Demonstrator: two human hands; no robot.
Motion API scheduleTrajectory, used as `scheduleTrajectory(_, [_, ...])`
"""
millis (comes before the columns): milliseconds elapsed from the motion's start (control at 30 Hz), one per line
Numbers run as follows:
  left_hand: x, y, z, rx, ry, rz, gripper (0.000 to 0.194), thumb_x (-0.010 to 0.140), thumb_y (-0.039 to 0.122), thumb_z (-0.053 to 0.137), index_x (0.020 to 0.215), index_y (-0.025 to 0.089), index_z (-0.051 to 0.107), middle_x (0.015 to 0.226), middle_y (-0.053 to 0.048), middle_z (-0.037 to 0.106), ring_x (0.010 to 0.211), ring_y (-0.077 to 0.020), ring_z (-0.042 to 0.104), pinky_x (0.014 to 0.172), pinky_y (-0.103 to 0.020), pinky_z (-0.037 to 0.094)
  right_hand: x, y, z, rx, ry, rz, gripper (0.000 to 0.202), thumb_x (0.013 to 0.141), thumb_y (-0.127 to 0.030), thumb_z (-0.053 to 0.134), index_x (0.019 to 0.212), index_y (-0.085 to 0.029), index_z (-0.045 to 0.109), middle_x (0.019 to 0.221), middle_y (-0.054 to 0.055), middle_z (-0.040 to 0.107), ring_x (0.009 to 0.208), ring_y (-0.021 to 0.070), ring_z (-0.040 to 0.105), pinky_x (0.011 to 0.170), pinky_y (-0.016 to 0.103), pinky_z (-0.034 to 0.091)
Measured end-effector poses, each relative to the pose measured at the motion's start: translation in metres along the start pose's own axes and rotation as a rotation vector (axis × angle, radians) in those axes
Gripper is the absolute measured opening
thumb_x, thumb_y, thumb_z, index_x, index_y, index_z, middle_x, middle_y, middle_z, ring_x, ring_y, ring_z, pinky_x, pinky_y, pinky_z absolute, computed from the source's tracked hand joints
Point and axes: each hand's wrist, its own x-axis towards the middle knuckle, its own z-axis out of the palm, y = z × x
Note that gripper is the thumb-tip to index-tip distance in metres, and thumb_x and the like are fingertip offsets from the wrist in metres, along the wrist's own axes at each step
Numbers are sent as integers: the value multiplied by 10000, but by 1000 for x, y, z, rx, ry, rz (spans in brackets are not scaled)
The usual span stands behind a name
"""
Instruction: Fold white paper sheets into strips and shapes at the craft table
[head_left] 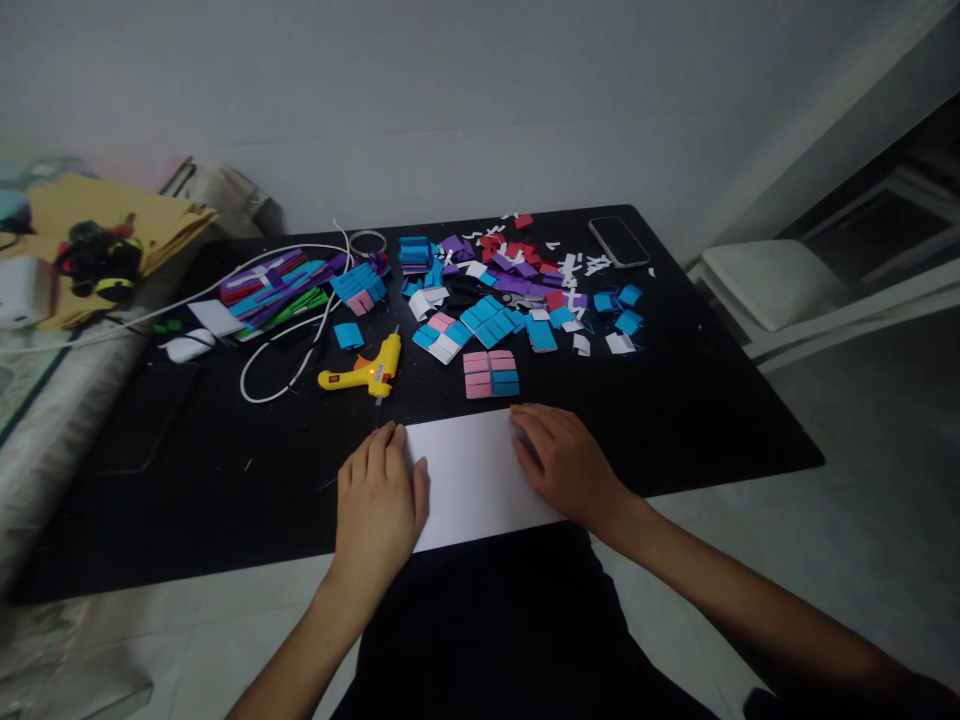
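At the table's (697, 430) near edge, one white sheet (472, 490) lies under the left hand (379, 490), fingers together, thumb apart, and the right hand (566, 465), fingers together, bent; both hide its sides. Farther: one yellow glue gun (367, 372) left, one pink-and-blue square (480, 376) right. Beyond, overlapping coloured pieces (517, 275) defy counting.

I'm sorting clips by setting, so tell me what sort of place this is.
Probably a craft spot in a home, though that's a guess: a yellow glue gun, small coloured pieces and a white sheet on a black table.
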Motion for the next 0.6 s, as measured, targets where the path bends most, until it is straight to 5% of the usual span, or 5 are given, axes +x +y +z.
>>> scheduleTrajectory(600, [1,-2,-3,-14,-23,-4,446,1032,309,472,1313,-13,597,1342,-281,640,1229,-414,607,958,-526,521,-4,8,-4,-26,3,27,300,1014,-146,505,1243,-95,692,1215,171,759,1152,297,713,972,491,583])
